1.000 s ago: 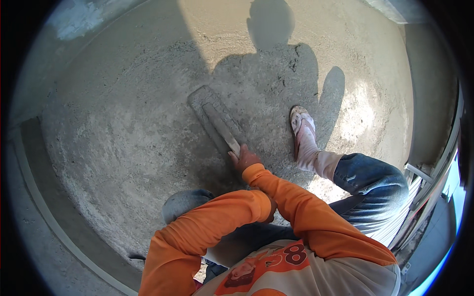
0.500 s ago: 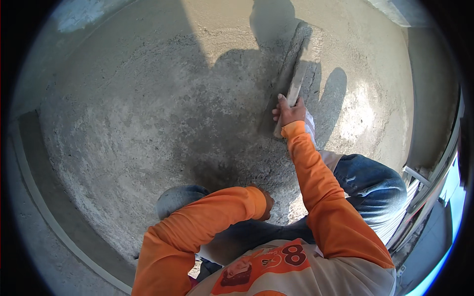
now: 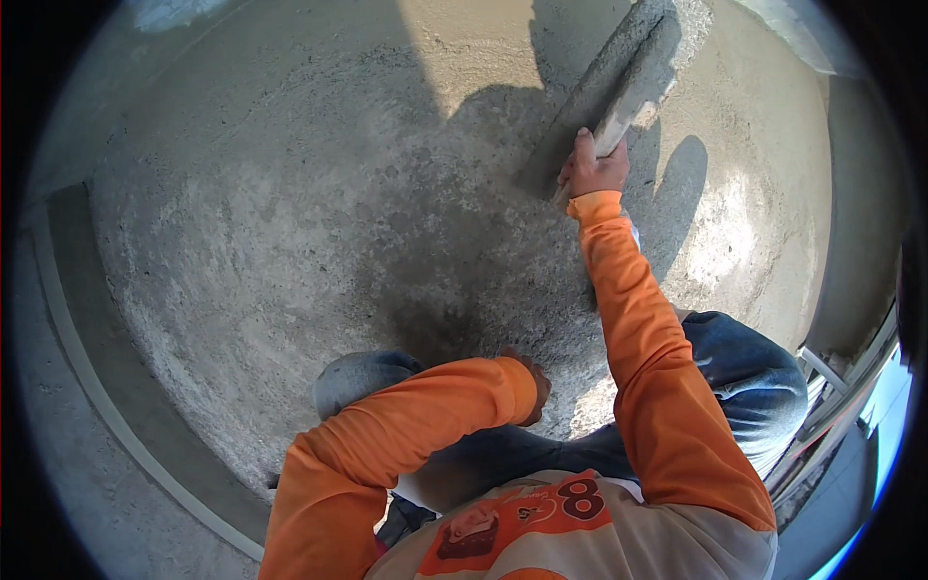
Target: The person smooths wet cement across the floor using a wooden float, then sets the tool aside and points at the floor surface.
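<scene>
The long, rectangular, mortar-coated grey float with a pale bar handle [image 3: 638, 89] is positioned toward the far right corner of the rough grey concrete floor [image 3: 280, 222], directly ahead of the right hand [image 3: 594, 172], the nearer of the two hands, whose fingers are wrapped round the handle's near end. Its long axis runs obliquely from near left to far right, at an angle to the outstretched right forearm [image 3: 628, 290]. The left hand [image 3: 538, 391] is well apart, close before the body; its finger posture cannot be determined.
</scene>
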### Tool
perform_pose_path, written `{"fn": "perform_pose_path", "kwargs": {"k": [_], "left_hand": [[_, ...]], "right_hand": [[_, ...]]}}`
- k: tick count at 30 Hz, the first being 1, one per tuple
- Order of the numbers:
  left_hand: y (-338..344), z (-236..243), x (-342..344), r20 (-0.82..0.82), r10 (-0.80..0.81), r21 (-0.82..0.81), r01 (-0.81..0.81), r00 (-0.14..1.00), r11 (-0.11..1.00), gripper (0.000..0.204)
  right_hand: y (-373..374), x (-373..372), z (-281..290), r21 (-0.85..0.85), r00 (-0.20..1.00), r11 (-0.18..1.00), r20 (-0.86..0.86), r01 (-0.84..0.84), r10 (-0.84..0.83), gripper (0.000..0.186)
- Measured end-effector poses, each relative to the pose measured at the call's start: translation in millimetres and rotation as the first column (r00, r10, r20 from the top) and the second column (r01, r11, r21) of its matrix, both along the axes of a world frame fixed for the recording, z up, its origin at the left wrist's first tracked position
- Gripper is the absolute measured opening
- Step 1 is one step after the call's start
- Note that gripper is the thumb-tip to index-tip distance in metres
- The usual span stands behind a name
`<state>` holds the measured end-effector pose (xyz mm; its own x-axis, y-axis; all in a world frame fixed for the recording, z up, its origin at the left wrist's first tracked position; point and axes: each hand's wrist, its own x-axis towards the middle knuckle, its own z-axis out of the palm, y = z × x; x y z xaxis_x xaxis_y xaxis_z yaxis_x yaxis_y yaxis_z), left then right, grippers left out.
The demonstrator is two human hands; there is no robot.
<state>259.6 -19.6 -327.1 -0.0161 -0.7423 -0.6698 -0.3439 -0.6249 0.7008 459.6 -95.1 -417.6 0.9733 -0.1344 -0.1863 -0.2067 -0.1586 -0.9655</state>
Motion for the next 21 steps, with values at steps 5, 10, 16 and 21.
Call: {"fn": "perform_pose_path", "kwargs": {"k": [5, 10, 16, 21], "left_hand": [[0.5, -2.8, -0.4, -0.042, 0.012, -0.006, -0.013, 0.999, 1.0, 0.045], [-0.3, -7.5, -7.3, 0.072, 0.054, 0.007, -0.055, 0.996, 0.998, 0.044], [-1.7, -2.6, -1.0, 0.059, 0.043, -0.015, -0.042, 0.997, 0.999, 0.042], [-2.7, -3.6, 0.2, 0.041, 0.022, -0.007, -0.021, 0.999, 1.0, 0.043]], "right_hand": [[4.8, -46.4, -10.9, -0.035, 0.994, 0.999, -0.107, 0.033, -0.037, 0.024], [-1.6, 13.5, 12.2, 0.004, 0.999, 0.999, -0.02, 0.048, -0.048, 0.022], [0.2, -43.9, -10.0, -0.006, 0.985, 1.0, -0.172, 0.022, -0.022, 0.019], [-29.1, -20.5, -6.3, -0.041, 0.989, 0.996, -0.12, 0.083, -0.087, 0.02]]}}
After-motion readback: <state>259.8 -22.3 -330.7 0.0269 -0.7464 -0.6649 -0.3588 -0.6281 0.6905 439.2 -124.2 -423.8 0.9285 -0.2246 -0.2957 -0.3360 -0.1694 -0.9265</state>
